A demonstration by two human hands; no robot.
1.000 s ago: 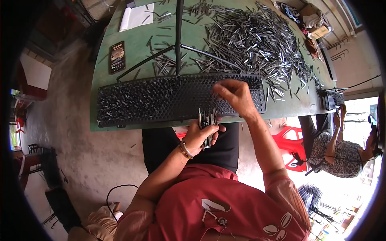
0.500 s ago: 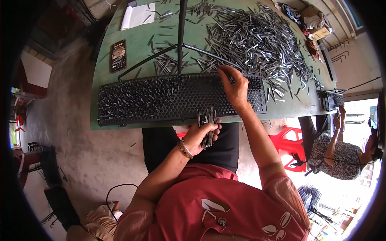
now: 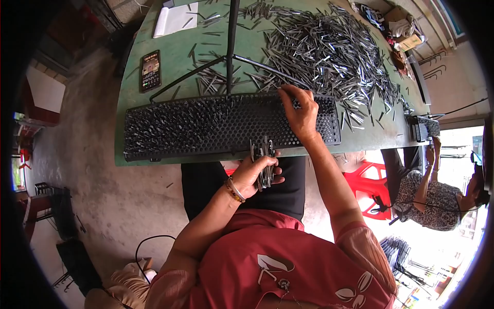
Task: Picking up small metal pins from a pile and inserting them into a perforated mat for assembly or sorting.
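Note:
My left hand [image 3: 253, 172], with bracelets at the wrist, is closed around a bundle of thin metal strips [image 3: 264, 165]. It holds them roughly upright just below the front edge of a long black perforated rack [image 3: 252, 121]. Many similar pieces stand packed in the holes of the rack's left half, while bare holes show across much of its right half. Over that right half hovers my right hand [image 3: 302, 110], thumb and fingers curled together. Whatever may be between its fingertips is too small to make out.
Loose metal strips [image 3: 329, 51] lie heaped on the green table [image 3: 180, 56] behind the rack. A black post with slanted braces [image 3: 231, 51] rises at the rack's back. A phone [image 3: 150, 71] and paper pad [image 3: 176, 20] lie left. Another person [image 3: 432, 198] sits at right near a red stool [image 3: 368, 188].
My left hand has shifted very slightly with its bundle of strips. My right hand stays almost in the same place over the rack. The picture on the phone screen differs.

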